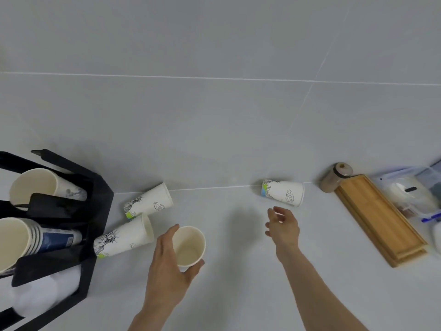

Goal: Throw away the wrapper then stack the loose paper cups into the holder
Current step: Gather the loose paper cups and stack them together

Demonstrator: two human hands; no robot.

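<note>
My left hand (167,263) is wrapped around an upright white paper cup (189,247) near the counter's front. Two more printed paper cups lie on their sides to its left, one (149,201) behind the other (124,238), beside the black cup holder (95,211). The holder has a single cup (35,185) in one slot and a stack of cups (16,240) in another. My right hand (282,226) hovers open, fingers spread, just in front of a fourth cup (284,192) lying on its side by the wall. No wrapper is visible.
A long wooden tray (379,220) lies at the right, with a brown lidded jar (334,177) at its far end. Clear plastic boxes and bags (412,192) sit beyond the tray. A grey tiled wall rises behind the counter.
</note>
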